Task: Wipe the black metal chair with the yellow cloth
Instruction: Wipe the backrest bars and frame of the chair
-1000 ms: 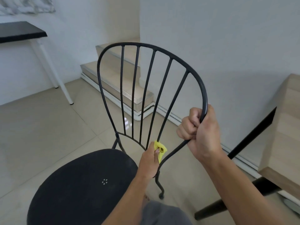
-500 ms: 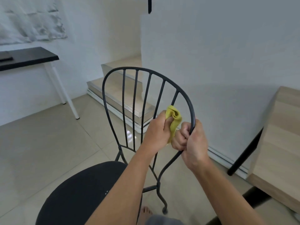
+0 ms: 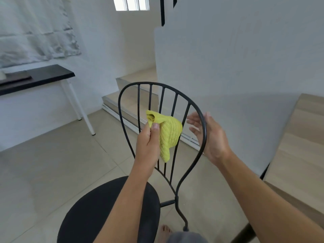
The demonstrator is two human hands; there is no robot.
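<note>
The black metal chair (image 3: 122, 120) stands in front of me, its barred back upright and its round dark seat (image 3: 98, 214) low in the view. My left hand (image 3: 148, 146) grips the yellow cloth (image 3: 169, 135), which hangs loose in front of the middle bars of the back. My right hand (image 3: 208, 135) is open, fingers spread, at the right rail of the chair back, with the rail crossing in front of its palm. Whether the palm touches the rail is unclear.
A black-topped table with white legs (image 3: 73, 99) stands at the left wall. Wooden steps (image 3: 129, 95) rise behind the chair. A light wooden table (image 3: 298, 146) with dark legs is close on the right. My bare foot (image 3: 164, 232) shows below the seat.
My right hand has let go of the chair's right rail and opened. My left hand has pulled the cloth left, off the rail, and the cloth has unfolded. The view has tilted upward.
</note>
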